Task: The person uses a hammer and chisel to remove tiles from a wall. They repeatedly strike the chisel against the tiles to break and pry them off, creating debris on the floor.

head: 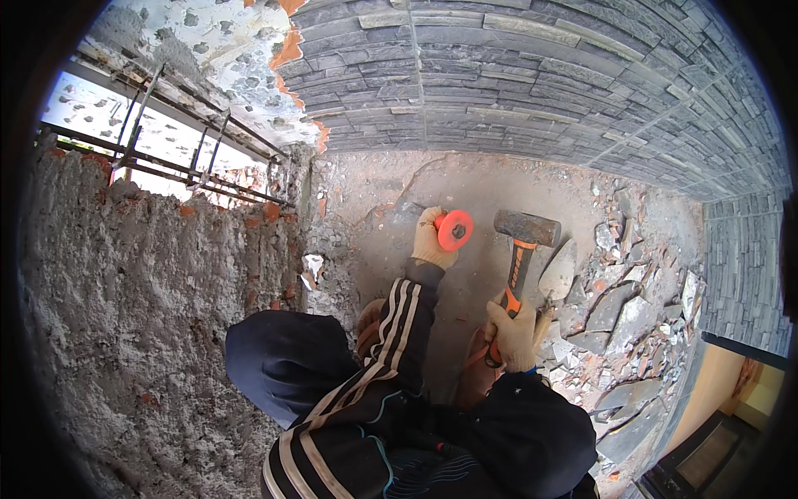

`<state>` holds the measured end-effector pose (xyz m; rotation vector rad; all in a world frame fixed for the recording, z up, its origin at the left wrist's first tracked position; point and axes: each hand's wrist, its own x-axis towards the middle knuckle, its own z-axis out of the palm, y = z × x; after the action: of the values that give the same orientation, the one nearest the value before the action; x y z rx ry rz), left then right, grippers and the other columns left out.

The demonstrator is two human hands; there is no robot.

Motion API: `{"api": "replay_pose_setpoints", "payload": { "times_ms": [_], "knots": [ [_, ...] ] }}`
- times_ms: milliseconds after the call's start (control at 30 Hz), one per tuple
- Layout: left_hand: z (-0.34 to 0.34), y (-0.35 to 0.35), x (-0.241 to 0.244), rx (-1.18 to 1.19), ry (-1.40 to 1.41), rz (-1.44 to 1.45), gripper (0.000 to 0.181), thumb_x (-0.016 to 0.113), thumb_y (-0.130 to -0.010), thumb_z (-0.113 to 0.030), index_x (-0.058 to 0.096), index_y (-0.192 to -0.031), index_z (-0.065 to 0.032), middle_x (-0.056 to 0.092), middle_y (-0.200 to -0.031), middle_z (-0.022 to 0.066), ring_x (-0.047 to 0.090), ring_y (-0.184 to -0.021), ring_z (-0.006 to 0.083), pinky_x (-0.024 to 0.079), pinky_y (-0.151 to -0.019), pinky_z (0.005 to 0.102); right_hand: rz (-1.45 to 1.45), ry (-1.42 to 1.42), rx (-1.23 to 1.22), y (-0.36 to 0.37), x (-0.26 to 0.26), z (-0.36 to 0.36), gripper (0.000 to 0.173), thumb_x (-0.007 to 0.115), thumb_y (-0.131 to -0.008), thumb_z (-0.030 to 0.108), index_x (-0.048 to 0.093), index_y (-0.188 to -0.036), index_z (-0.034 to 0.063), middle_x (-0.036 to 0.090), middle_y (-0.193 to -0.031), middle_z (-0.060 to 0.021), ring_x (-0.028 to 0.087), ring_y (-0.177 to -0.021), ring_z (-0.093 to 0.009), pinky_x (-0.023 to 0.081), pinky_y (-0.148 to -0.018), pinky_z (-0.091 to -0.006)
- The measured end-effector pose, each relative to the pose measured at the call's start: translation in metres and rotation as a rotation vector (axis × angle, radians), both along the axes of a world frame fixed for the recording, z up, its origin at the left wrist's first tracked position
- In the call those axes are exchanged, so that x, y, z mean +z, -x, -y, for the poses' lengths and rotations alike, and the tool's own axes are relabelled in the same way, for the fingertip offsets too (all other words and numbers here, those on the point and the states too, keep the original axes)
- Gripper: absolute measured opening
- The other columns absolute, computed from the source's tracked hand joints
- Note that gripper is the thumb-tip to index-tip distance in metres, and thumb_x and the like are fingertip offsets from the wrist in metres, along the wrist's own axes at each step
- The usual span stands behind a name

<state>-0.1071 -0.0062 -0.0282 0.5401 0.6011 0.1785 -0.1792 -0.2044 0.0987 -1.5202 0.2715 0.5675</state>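
My left hand [431,240], in a cream work glove, is closed around a chisel with a round red hand guard [455,231]; its struck end faces up at me and the rest is hidden below the guard. In my gloved right hand [514,334] is the orange and black handle of a sledgehammer [527,229]. The steel head lies to the right of the chisel, pointing away from me. A pointed trowel [558,271] with a wooden handle rests on the floor beside the hammer, close to my right hand.
Broken tiles and rubble [614,318] cover the floor at right. Grey stone-look tiles [499,81] face the wall ahead. At left stands a rough, stripped wall [156,299], with exposed rebar [187,171] over an opening. My knees are bent on both sides.
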Motion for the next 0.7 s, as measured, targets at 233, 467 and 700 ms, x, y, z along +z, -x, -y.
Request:
{"api": "replay_pose_setpoints", "payload": {
  "times_ms": [233,467,700],
  "knots": [
    [-0.012,0.000,0.011,0.080,0.346,-0.011,0.023,0.048,-0.096,-0.029,0.060,-0.082,-0.0145,0.063,-0.076,0.0004,0.062,-0.075,0.0159,0.050,-0.070,0.0301,-0.097,-0.002,-0.025,0.017,0.002,-0.001,0.012,0.065,-0.084,0.001,0.053,-0.085,0.0015,0.053,-0.059,-0.0030,0.050,-0.042,-0.011,0.039,-0.040,-0.0260],
    [-0.021,0.011,0.044,-0.286,-1.679,-0.144,0.021,0.066,-0.077,-0.005,0.060,-0.097,-0.0060,0.065,-0.100,0.0064,0.062,-0.098,0.0201,0.049,-0.085,0.0309,0.105,0.149,0.065,0.001,0.020,0.012,0.008,0.066,-0.084,0.000,0.058,-0.086,0.0005,0.056,-0.064,-0.0025,0.052,-0.046,-0.010,0.041,-0.043,-0.0256],
    [-0.027,0.010,0.030,-0.193,-1.670,-0.118,0.026,0.065,-0.072,-0.006,0.065,-0.097,-0.0086,0.065,-0.100,0.0117,0.058,-0.100,0.0326,0.045,-0.087,0.0393,0.658,-0.044,0.001,-0.014,0.046,-0.002,0.008,0.056,-0.088,-0.005,0.053,-0.083,0.0010,0.057,-0.062,-0.0070,0.053,-0.049,-0.013,0.043,-0.046,-0.0266]
  ]
}}
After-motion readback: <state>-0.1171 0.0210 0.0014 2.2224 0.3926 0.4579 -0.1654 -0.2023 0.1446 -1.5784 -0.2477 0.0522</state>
